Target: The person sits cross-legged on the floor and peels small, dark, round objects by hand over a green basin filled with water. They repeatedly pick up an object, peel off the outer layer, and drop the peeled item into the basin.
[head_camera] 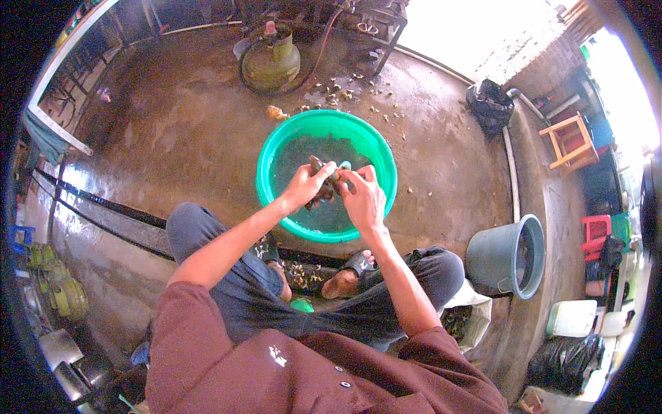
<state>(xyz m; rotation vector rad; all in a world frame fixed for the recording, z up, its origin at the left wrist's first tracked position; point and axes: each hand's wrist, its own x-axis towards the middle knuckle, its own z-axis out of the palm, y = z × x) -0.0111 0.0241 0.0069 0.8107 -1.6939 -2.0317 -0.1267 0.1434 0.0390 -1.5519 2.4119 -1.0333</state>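
Over a round green plastic tub (pixel 265 150) on the floor, my two hands work close together. My left hand (pixel 304 187) grips a dark brown, irregular clump (pixel 324 192), whose exact kind I cannot make out. At that clump the fingertips of my right hand (pixel 366 203) pinch a small turquoise object (pixel 344 165), mostly covered by the fingers. The tub's inside looks dark and partly wet, with my hands hiding its middle.
Pale scraps (pixel 345 95) litter the wet floor beyond the tub, near a green gas cylinder (pixel 271 59) with a hose. A grey bucket (pixel 494 256) lies tipped on its side at right. Beside my knee stands a white sack (pixel 481 315) with dark contents. A wooden stool (pixel 569 142) is farther right.
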